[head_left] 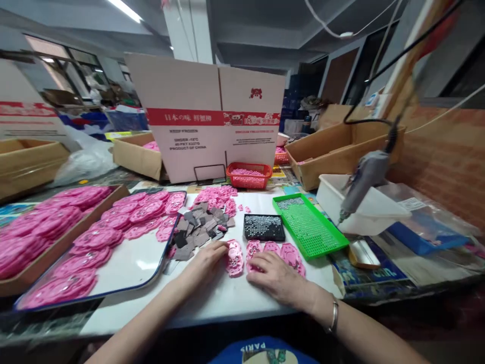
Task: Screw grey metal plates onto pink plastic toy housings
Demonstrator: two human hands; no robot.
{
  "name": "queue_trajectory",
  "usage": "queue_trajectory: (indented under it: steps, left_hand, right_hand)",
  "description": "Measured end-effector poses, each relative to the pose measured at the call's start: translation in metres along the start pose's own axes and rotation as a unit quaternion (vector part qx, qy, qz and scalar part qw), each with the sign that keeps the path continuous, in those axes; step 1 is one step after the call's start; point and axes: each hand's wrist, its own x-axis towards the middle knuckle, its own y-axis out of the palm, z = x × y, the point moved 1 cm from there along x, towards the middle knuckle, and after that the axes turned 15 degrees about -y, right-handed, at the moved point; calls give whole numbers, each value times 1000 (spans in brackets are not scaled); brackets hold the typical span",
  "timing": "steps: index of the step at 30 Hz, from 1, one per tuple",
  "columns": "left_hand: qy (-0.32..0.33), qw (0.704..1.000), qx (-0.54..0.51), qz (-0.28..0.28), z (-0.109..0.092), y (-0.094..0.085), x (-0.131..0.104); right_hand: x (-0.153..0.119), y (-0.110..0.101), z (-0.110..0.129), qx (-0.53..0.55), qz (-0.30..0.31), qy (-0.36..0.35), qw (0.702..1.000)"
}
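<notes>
Several pink ornate pieces lie in a row on the white work surface. My left hand rests at the left edge of one pink piece, fingertips closed together; whether anything is between them is too small to tell. Over the pieces to its right lies my right hand, fingers spread across a pink piece and touching it. Another pink piece sits just beyond that hand. Behind the row are a black tray of small shiny bits and a green tray. Dark grey squares are piled beyond my left hand.
A white tray of pink pieces stands left, beside a cardboard box of more. At the back are a red basket and a tall carton. A grey glue gun hangs at right, near a white bin.
</notes>
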Motion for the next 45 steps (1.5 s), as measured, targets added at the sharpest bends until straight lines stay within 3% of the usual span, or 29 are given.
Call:
queue_trajectory:
  steps: [8,11,14,17,22,24,26,29,33,36,40,45]
  left_hand:
    - [-44,998,3,53,-18,10,-10]
    - [-42,998,11,41,-18,2,-17]
    - [-62,998,28,0,-9,-18,-27]
    - [-123,988,56,-69,22,-55,-38]
    - [-279,929,128,-205,117,-145,-67]
    - [-317,912,149,-213,152,-173,-80]
    - [-341,903,162,-203,177,-190,-93]
    - [-358,901,173,-171,197,-194,-105]
    - [-358,909,175,-118,204,-185,-111]
    - [-359,907,175,-133,203,-184,-114]
    - [-361,898,177,-178,198,-187,-122]
    - [-365,891,173,-208,194,-187,-137]
  right_hand:
    - [-9,3,1,66,-47,-10,997]
    - [-4,-9,-2,85,-60,-37,994]
    - [10,-26,-7,103,-69,-40,991]
    - [37,-37,-14,112,-79,-52,989]
    - [104,-35,-24,110,-90,-92,985]
    - [138,-28,-25,118,-85,-96,985]
    - [176,-17,-25,144,-52,-78,985]
    - [240,5,-27,190,35,-21,981]
    - [320,45,-24,203,60,-22,977]
    - [364,77,-17,191,75,-13,979]
    - [397,109,-10,162,89,-2,983]
    - [411,123,-9,143,93,-1,985]
